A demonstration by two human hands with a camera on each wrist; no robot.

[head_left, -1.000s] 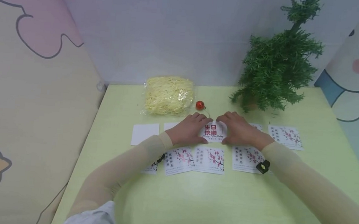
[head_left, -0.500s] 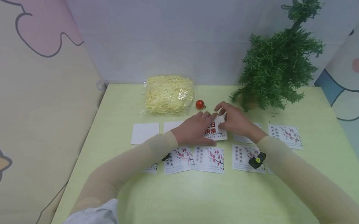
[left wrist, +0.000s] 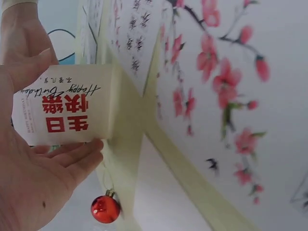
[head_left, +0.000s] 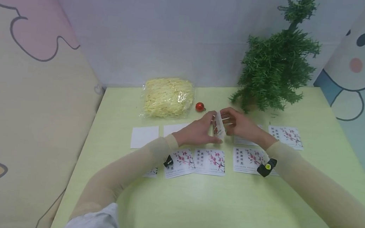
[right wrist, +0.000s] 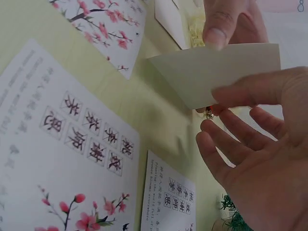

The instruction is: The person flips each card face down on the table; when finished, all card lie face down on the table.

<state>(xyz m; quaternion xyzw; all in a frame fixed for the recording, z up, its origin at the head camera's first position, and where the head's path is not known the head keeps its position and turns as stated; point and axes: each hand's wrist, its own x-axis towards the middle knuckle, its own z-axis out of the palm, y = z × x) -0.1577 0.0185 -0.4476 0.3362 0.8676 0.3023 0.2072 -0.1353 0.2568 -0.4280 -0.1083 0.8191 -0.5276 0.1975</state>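
Observation:
A small white birthday card (head_left: pixel 219 126) with red Chinese characters and "Happy Birthday" script stands on edge, upright between the two hands. My left hand (head_left: pixel 195 132) holds it by two opposite edges; the left wrist view shows the thumb at one edge of the card (left wrist: pixel 72 106) and the fingertips at the other. Behind the card is my right hand (head_left: pixel 245 127). In the right wrist view the right thumb (right wrist: pixel 255 91) lies against the card's plain back (right wrist: pixel 226 70), while the other fingers spread loosely apart from it.
Blossom cards (head_left: pixel 211 162) lie flat in rows, with blank white cards (head_left: pixel 144 136) at left. Behind are a bag of yellow shredded paper (head_left: pixel 169 97), a red bauble (head_left: pixel 200 107) and an artificial green tree (head_left: pixel 274 71) on the pale table (head_left: pixel 201 207).
The birthday card has gone from nearly flat to standing on edge. The right hand first lifted its far side, then loosened its fingers behind it; the left hand now holds the edges.

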